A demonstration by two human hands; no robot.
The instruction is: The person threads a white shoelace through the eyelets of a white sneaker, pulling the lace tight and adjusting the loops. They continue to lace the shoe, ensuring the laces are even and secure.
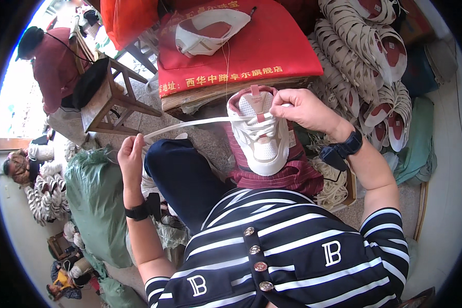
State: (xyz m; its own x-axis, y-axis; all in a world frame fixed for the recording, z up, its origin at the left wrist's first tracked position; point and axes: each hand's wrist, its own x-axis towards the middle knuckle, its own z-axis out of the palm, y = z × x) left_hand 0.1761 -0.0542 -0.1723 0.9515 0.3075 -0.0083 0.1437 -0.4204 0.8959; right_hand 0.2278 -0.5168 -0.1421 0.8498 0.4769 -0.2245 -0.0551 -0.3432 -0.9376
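Observation:
A white sneaker (263,152) with a dark pink lining and tongue tab rests on a maroon striped cloth (305,177) over my lap, its toe toward me. Pinched in my left hand (132,154), out to the left, is one end of a flat white shoelace (190,123). The lace stretches from there to the shoe's upper eyelets. My right hand (305,110) is at the right side of the shoe's opening, thumb and forefinger pressed together on the lace; its exact grip is partly hidden. Lace rows cross the front of the tongue.
A red-covered table (287,51) ahead bears a white shoe upper (210,31). Stacked shoe uppers (344,56) are at the right, above a box of loose laces (333,187). Leftward are a wooden stool (113,97), a green sack (95,205) and a seated person (56,66).

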